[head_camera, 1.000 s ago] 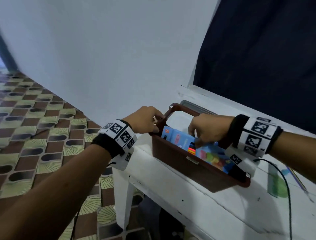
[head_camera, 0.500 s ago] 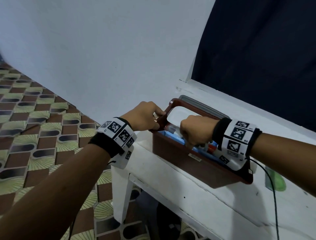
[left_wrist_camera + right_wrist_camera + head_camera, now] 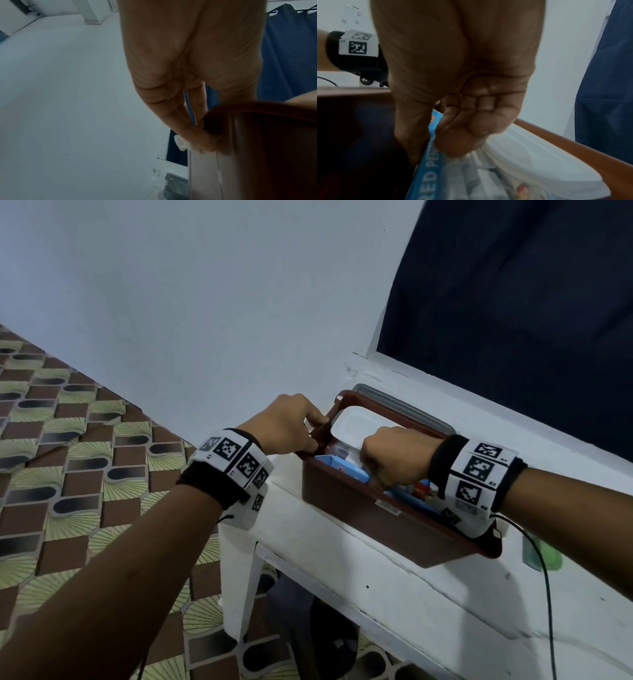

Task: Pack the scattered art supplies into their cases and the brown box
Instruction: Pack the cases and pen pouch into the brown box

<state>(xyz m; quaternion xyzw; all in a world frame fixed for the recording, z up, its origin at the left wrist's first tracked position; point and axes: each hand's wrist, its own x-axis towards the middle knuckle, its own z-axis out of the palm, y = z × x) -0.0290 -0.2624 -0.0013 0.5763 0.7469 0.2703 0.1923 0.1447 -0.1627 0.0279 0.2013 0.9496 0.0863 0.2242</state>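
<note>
The brown plastic box (image 3: 383,518) sits on the white table (image 3: 428,604), near the table's left end and close to the wall. Inside the box a flat blue cardboard pencil pack (image 3: 342,469) stands on its edge, leaning along the near wall of the box. In the right wrist view the pack (image 3: 428,174) shows white letters on its blue edge. Behind it in the box lies a white plastic case (image 3: 356,422) against the far wall, and there is something crinkly and see-through (image 3: 471,175) between the two.

The right hand (image 3: 394,460) is inside the box. Its thumb and curled fingers (image 3: 453,142) pinch the top edge of the blue pack, so it is grasping the pack.

The left hand (image 3: 284,424) is at the left end of the box. Its fingers (image 3: 193,134) curl over the box's rim (image 3: 257,106) and grip it.

Both wrists wear black bands with white blocks that have black square patterns on them (image 3: 236,455).

A grey flat lid (image 3: 404,407) lies on the table just behind the box. A green flat thing (image 3: 544,554) lies on the table to the right of the box. Left of the box, below the table, is a floor of brown and green tiles (image 3: 68,440). Behind the box is a pale wall, and a dark blue curtain (image 3: 531,302) hangs to the right of it.
</note>
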